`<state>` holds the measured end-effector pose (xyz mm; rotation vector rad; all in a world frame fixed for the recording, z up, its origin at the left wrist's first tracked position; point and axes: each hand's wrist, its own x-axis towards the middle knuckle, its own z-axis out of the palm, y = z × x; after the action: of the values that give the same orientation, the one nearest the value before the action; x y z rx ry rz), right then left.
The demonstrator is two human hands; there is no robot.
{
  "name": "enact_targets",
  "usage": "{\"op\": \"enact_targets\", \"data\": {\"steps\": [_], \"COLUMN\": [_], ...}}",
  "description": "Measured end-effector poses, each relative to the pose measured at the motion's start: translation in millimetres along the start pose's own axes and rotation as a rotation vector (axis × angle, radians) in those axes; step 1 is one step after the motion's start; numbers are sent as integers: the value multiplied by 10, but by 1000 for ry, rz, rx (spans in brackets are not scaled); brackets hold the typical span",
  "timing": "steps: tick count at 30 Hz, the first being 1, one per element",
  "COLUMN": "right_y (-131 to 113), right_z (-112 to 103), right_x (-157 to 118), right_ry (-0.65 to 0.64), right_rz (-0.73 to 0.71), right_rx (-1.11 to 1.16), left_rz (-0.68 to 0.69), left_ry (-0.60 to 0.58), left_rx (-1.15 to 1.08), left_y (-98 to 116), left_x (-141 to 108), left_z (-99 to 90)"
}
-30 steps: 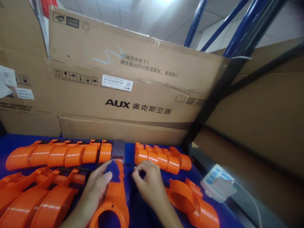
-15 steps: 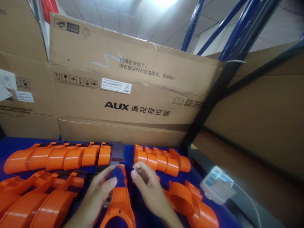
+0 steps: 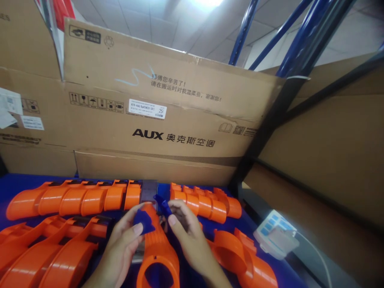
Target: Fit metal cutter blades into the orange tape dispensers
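An orange plastic part with a round ring (image 3: 159, 260) at its near end stands in the lower middle. My left hand (image 3: 124, 240) is closed on its upper end, the thumb pressing a dark blue piece (image 3: 144, 222) against its left side. Just right of it, my right hand (image 3: 186, 230) pinches a small blue piece (image 3: 163, 204) between thumb and fingers. That piece is tilted and stands apart from the orange part's top.
Rows of orange parts (image 3: 73, 200) lie at the left, others (image 3: 214, 206) at the right, on a blue surface. A cardboard wall (image 3: 180, 160) rises behind. A power strip (image 3: 276, 232) with a white cable sits at the right.
The orange part has turned, its ring shifting right and into fuller view. The small blue piece now shows in my right hand. The blue piece under my left thumb has moved slightly left.
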<state>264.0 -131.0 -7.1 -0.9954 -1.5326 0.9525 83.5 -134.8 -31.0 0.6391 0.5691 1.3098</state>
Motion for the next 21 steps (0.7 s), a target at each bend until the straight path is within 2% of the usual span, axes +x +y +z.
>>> {"op": "enact_targets", "data": {"steps": [4,9,21], "right_y": [3,-53,-80], "right_z": [-126,-200,-117], "right_x": [15,23,-28], "right_ry": [57,59,40], "right_rz": [-101,-217,-189], "right_rx": [-76,-173,-196], "left_rz": [68,121,190], "left_ry": [36,72,65], "left_rx": [78,82,85], "left_y": [45,70,84], "left_x": [-7,-36,-62], "left_z": [27,98,139]}}
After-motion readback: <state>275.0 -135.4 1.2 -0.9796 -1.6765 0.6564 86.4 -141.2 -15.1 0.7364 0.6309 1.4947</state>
